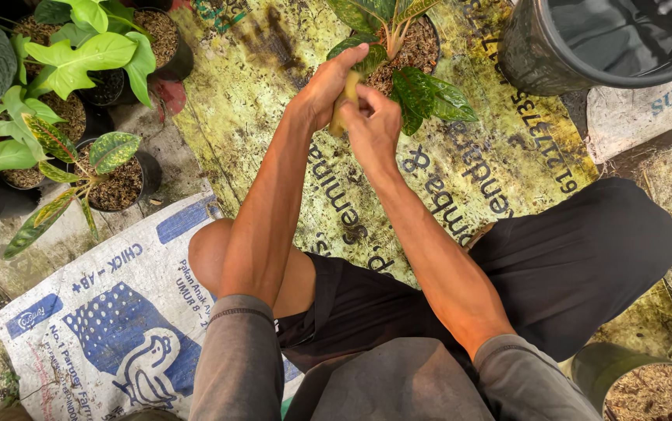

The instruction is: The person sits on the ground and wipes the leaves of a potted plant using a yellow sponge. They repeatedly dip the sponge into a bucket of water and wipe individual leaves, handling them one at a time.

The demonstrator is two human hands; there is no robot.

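Head view: both hands meet at twelve o'clock, left hand and right hand closed on a pale stem beside the potted plant; trimming seems underway, needing steady fingers next.

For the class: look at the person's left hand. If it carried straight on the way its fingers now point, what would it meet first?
The left hand points up and to the right, its fingertips already at a green leaf of the potted plant. Going on, it would probably press into that leaf, then the plant's stems, though depth is unclear.
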